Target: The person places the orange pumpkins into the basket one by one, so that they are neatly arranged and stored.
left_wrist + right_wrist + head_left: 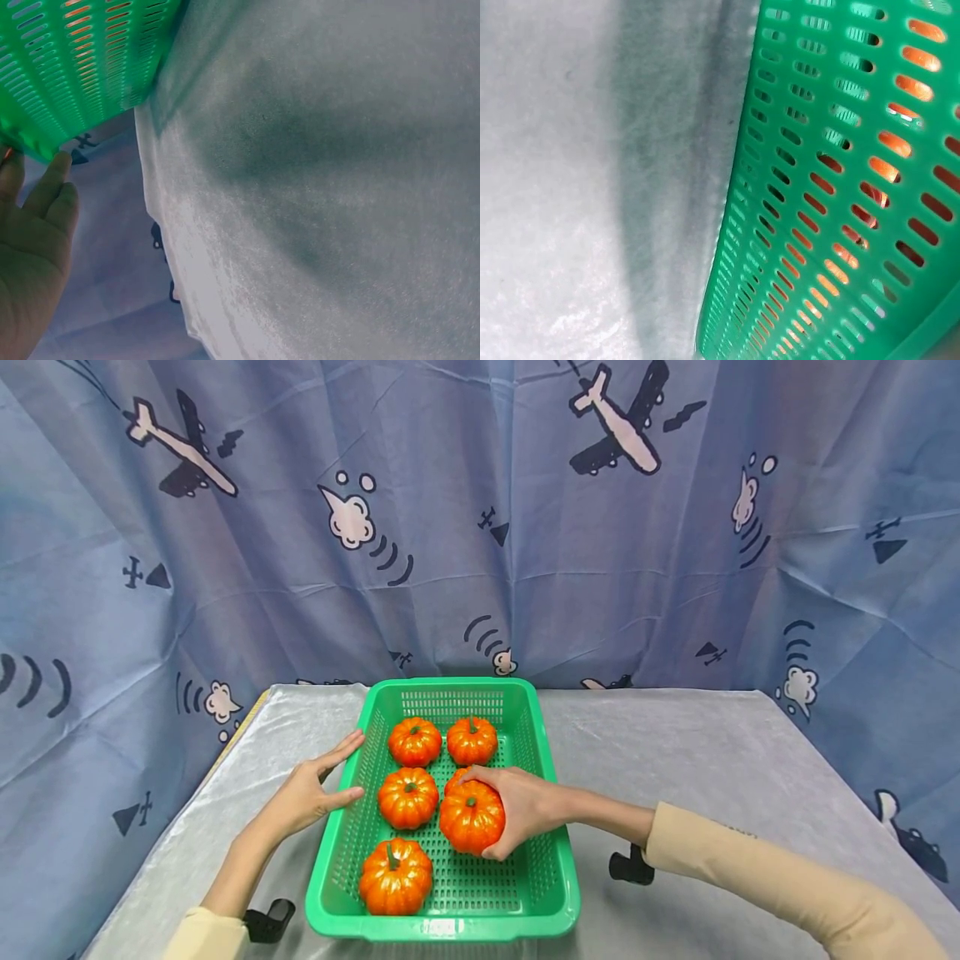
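Note:
A green plastic basket [442, 929] with slotted walls holds several small orange pumpkins, their stems green. My right hand [525, 807] reaches over its right rim and grips one pumpkin [471, 820] between thumb and fingers. Partly hidden behind that one is another pumpkin [454, 779]. Beside the left rim, my left hand [303, 795] has its fingers spread, the tips at the rim. In the left wrist view, the left hand [34, 247] is at the basket's edge with straight fingers. The right wrist view shows the basket wall [930, 322], with orange showing through its slots.
Other pumpkins in the basket are two at the back [415, 742], one at middle left [408, 798] and one at front left [396, 877]. A pale grey cloth [675, 743] covers the table. Behind hangs a blue curtain [450, 527] with airplane prints.

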Available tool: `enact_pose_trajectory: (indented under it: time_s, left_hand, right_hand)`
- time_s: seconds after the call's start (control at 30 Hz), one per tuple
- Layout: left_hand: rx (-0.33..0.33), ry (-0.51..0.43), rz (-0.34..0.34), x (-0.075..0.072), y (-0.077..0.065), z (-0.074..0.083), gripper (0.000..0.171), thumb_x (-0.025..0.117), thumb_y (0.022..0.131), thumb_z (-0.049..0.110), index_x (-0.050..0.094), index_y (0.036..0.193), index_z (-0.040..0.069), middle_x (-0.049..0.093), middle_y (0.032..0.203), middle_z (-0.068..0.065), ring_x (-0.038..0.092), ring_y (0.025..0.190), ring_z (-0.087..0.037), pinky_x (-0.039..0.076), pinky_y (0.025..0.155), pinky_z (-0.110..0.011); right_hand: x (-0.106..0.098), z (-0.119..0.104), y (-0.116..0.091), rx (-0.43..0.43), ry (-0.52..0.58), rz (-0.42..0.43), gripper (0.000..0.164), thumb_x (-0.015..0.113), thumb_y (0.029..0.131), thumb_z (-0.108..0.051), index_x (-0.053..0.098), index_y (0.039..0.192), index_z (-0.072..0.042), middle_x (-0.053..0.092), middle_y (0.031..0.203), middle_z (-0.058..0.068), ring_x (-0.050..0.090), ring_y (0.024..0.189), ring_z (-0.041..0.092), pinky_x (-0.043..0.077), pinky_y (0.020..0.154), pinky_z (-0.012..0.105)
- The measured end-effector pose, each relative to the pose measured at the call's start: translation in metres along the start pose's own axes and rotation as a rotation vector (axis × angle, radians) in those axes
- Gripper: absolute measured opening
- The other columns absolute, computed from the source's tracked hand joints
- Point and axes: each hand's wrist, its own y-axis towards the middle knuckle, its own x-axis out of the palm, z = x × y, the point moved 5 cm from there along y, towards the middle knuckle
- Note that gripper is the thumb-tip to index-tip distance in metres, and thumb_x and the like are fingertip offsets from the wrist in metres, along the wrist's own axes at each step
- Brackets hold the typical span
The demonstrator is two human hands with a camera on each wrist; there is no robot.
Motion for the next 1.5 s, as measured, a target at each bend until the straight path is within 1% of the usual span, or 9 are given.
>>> enact_pose_trajectory:
  time_s: [0.2,0.3,0.5,0.67,0.9,1.1,1.23,1.4,1.5]
  left_hand:
    - [-0.011,-0.003,-0.004,0.0,0.0,-0.001,0.073,0.073,0.086,0.02,0.037,0.148,0.008,0.029,0.154,-0.009,0.028,0.138,-0.041,0.028,0.107,-0.058]
    - [-0.014,-0.006,-0.003,0.0,-0.001,-0.002,0.073,0.073,0.086,0.02,0.037,0.148,0.009,0.029,0.154,-0.009,0.028,0.137,-0.042,0.029,0.107,-0.059]
    - [-0.016,-0.009,0.003,0.002,-0.002,-0.004,0.072,0.073,0.086,0.02,0.037,0.148,0.009,0.03,0.154,-0.009,0.029,0.137,-0.042,0.028,0.107,-0.059]
    - [-0.016,-0.013,0.002,0.004,-0.003,-0.005,0.072,0.073,0.086,0.02,0.037,0.148,0.01,0.03,0.154,-0.009,0.029,0.137,-0.042,0.028,0.107,-0.06]
    - [-0.012,-0.021,0.006,0.004,-0.003,-0.003,0.072,0.073,0.086,0.019,0.037,0.148,0.01,0.03,0.154,-0.009,0.028,0.137,-0.042,0.027,0.107,-0.06]
    - [-0.008,-0.008,0.01,0.002,-0.002,-0.002,0.072,0.073,0.086,0.02,0.037,0.148,0.011,0.03,0.154,-0.008,0.029,0.137,-0.042,0.028,0.107,-0.06]
    - [-0.01,-0.006,0.009,0.001,-0.001,-0.002,0.072,0.073,0.086,0.02,0.038,0.148,0.011,0.031,0.154,-0.008,0.03,0.137,-0.042,0.029,0.107,-0.06]
    - [-0.009,-0.003,0.012,0.001,-0.001,-0.002,0.072,0.073,0.086,0.02,0.038,0.148,0.011,0.031,0.154,-0.008,0.03,0.137,-0.042,0.029,0.107,-0.06]
    - [-0.003,-0.002,0.014,0.001,0.0,-0.003,0.072,0.073,0.086,0.02,0.038,0.148,0.01,0.031,0.153,-0.008,0.03,0.137,-0.041,0.029,0.107,-0.059]
  right_hand:
    - [0.001,-0.003,-0.002,-0.056,-0.066,-0.033,0.07,0.083,0.063,-0.031,0.053,0.124,-0.014,0.051,0.117,-0.002,0.052,0.101,0.012,0.05,0.084,0.027]
    - [0.003,-0.004,-0.003,-0.073,-0.059,-0.077,0.07,0.085,0.063,-0.032,0.054,0.125,-0.016,0.051,0.117,-0.002,0.052,0.102,0.011,0.049,0.084,0.027]
    - [0.011,-0.004,-0.002,-0.093,-0.05,-0.171,0.071,0.088,0.063,-0.032,0.056,0.126,-0.021,0.054,0.118,-0.009,0.05,0.106,0.008,0.048,0.086,0.024]
    - [0.02,-0.005,-0.002,-0.128,-0.068,-0.252,0.075,0.088,0.064,-0.031,0.055,0.13,-0.018,0.055,0.125,-0.009,0.049,0.112,0.007,0.046,0.089,0.024]
    - [0.026,-0.007,-0.002,-0.176,-0.103,-0.335,0.078,0.09,0.063,-0.028,0.054,0.131,-0.018,0.056,0.126,-0.006,0.051,0.111,0.005,0.045,0.093,0.022]
    - [0.03,-0.011,-0.002,-0.197,-0.151,-0.404,0.083,0.095,0.056,-0.019,0.053,0.128,-0.016,0.057,0.123,-0.006,0.051,0.111,0.003,0.044,0.093,0.019]
    - [0.034,-0.012,-0.002,-0.231,-0.225,-0.45,0.086,0.096,0.053,-0.019,0.053,0.127,-0.014,0.057,0.121,-0.005,0.05,0.111,0.001,0.04,0.097,0.017]
    - [0.038,-0.011,-0.001,-0.279,-0.305,-0.501,0.088,0.096,0.052,-0.019,0.052,0.127,-0.012,0.057,0.122,-0.004,0.05,0.112,0.001,0.038,0.099,0.015]
    - [0.039,-0.01,0.0,-0.284,-0.314,-0.528,0.089,0.096,0.052,-0.017,0.051,0.128,-0.013,0.056,0.123,-0.004,0.05,0.113,0.001,0.038,0.099,0.014]
